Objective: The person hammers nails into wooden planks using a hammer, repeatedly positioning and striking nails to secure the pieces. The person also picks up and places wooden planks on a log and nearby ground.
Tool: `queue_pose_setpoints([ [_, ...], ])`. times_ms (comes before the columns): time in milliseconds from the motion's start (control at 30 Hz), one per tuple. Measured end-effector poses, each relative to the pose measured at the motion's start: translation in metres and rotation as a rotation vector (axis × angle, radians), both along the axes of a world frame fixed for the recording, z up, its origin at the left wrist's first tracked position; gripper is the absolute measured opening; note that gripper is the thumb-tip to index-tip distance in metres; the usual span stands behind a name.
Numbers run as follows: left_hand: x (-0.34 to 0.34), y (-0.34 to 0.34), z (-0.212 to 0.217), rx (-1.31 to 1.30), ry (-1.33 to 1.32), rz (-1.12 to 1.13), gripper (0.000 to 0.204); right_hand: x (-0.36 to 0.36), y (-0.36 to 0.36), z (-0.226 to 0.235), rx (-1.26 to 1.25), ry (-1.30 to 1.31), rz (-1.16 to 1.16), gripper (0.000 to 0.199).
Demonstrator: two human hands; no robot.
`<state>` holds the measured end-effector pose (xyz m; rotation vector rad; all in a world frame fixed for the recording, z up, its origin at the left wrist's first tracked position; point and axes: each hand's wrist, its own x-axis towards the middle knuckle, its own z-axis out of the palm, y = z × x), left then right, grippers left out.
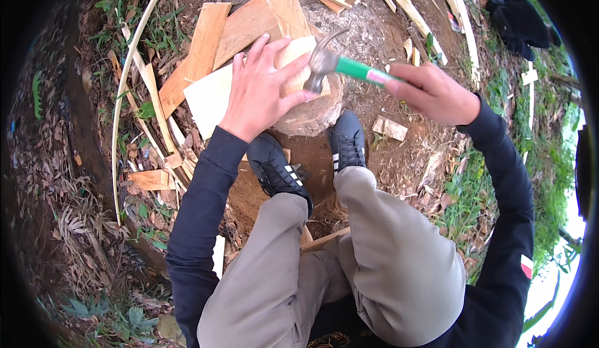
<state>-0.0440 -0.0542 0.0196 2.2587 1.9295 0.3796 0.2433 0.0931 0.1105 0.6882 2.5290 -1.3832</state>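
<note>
My right hand (437,92) is wrapped round the green handle of a claw hammer (360,70). The hammer's metal head is smeared by motion and hangs over the wood, just right of my left hand (259,86). That hand lies with its fingers spread on a pale wooden board (209,101), pressing it from above. The board rests over a round wood stump (312,122), partly covered by my hand. Whether the hammer head touches the board, I cannot tell. Any nail under it is hidden or too small to see.
Several brown planks (209,33) fan out beyond the board. A small wood block (390,127) lies right of the stump. My black shoes (347,141) stand close to its near side. A long bent strip (120,117) runs down the left; a black bundle (521,23) lies far right.
</note>
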Motion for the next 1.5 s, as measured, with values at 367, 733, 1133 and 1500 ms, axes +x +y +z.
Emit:
queue_pose_setpoints([
  [367,0.006,-0.001,0.002,-0.001,-0.034,0.014,0.062,0.027,-0.030,-0.046,-0.064,0.043,-0.239,0.030],
  [733,0.006,0.003,0.003,-0.006,-0.048,0.000,0.063,0.022,-0.018,-0.026,-0.025,0.053,-0.268,0.030],
  [1133,0.011,-0.005,0.007,0.000,-0.013,-0.001,0.065,0.033,-0.072,-0.056,-0.532,0.276,-0.817,0.022],
  [1500,0.026,-0.036,-0.006,0.236,-0.213,0.000,0.047,-0.048,-0.117,-0.095,-0.325,0.447,-1.087,0.019],
])
